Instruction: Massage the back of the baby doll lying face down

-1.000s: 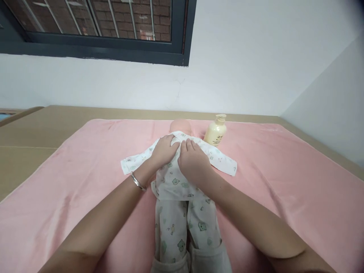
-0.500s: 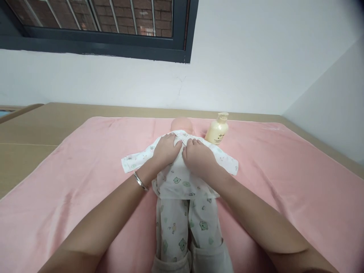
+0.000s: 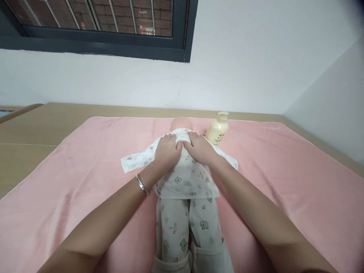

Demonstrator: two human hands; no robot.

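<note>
A baby doll lies on a pink blanket, its smooth head [image 3: 182, 123] at the far end. It is dressed in a white long-sleeved top [image 3: 186, 182] printed with small green animals, and matching trousers [image 3: 174, 227]. My left hand [image 3: 168, 149] rests with fingers extended on the upper left of the top. On the upper right, my right hand [image 3: 200, 147] lies flat, fingers stretched forward. The two thumb tips almost meet at the middle of the doll's upper body. Both sleeves spread outward, the right one partly hidden by my forearm.
A pale yellow pump bottle [image 3: 217, 131] stands to the right of the doll's head. The pink blanket [image 3: 284, 163] covers much of a wooden surface [image 3: 71, 110]. Behind rises a white wall [image 3: 239, 68] with a dark-framed window [image 3: 182, 49].
My right hand has gone from curled fingers pinching the cloth to lying flat. The left hand has also settled flatter, and the cloth between the hands is smoother.
</note>
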